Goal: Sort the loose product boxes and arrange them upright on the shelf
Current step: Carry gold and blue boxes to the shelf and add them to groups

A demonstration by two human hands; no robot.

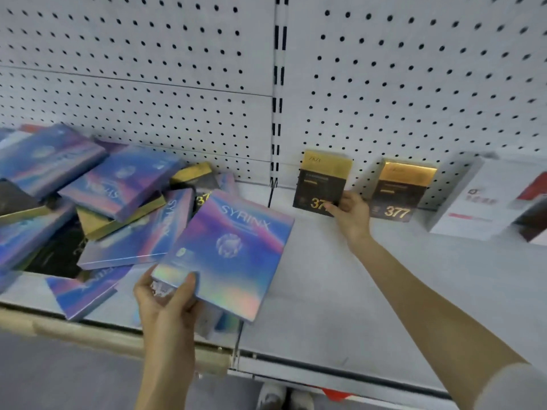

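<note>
Our right hand [350,208] pinches the gold box [321,182] at the shelf's [325,276] back edge; we'd square it upright before release (left hand [165,294] grips a blue box [231,250]).

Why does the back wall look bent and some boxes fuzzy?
Head view: the wide-angle lens bows the pegboard and shelf; the pile of blue boxes at left and the white box at right are blurred; the SYRINX box in the left hand, foil corner gleaming, and the black-and-gold box in the right hand read sharper.
</note>
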